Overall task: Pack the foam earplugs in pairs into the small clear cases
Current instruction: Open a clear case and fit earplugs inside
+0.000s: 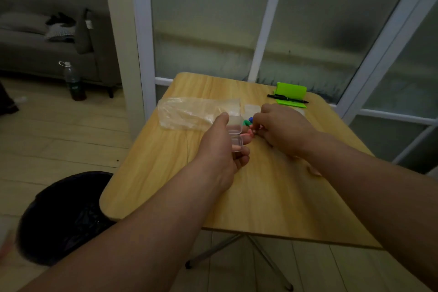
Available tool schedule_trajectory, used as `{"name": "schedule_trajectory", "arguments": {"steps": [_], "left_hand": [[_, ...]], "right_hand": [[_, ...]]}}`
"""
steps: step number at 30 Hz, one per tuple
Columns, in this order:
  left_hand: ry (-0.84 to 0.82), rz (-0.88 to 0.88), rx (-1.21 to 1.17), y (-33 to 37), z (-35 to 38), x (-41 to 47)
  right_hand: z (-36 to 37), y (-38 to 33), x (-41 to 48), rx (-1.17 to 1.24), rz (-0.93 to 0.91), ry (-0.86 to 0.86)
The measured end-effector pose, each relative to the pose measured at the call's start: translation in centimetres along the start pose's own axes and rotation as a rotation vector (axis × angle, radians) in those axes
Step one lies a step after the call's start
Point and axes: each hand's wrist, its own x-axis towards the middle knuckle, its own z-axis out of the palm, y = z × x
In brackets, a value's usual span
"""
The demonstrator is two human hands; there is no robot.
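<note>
Pretty dim shot, but here's what's going on: the left hand [221, 152] is holding a small clear case [235, 137] up over the wooden table [248, 197], thumb on the far side and fingers curled underneath it, and the hinged lid is flipped open. The right hand [282, 128] is right up against the open side of the case, with its fingers bunched together and pinching something small and pink. It looks like a pink earplug [252, 127], though the light makes it hard to be sure. Just behind the hands, a green earplug [246, 122] and a blue earplug [251, 119] are lying on the table, touching or nearly touching each other. A couple more clear cases [252, 109] sit a bit further back, next to a crumpled clear plastic bag [189, 114] off to the left. At the far right corner of the table there's a bright green box [291, 90] with a black pen [288, 98] lying across the front of it. On the floor to the left are a bin lined with a black bag [64, 216], a bottle [74, 83] and a grey sofa [35, 54].
</note>
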Motion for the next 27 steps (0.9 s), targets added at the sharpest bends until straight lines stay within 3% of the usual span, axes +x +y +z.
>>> {"name": "schedule_trajectory", "arguments": {"steps": [6, 10, 14, 20, 27], "left_hand": [[0.007, -0.004, 0.009, -0.1, -0.1, 0.1], [0.013, -0.010, 0.025, 0.0, -0.1, -0.1], [0.014, -0.008, 0.059, -0.1, -0.1, -0.3], [-0.036, -0.010, 0.109, -1.3, 0.6, -0.8], [-0.182, -0.034, 0.145, -2.7, 1.8, -1.4]], "right_hand": [[-1.1, 0.7, -1.5, 0.148, 0.088, 0.083], [-2.9, 2.2, -4.6, 0.394, 0.344, 0.311], [-2.9, 1.5, -8.7, 0.609, 0.550, 0.340], [-2.6, -2.4, -10.8, 0.648, 0.486, 0.201], [-3.5, -4.2, -11.9, 0.862, 0.491, 0.322]]}}
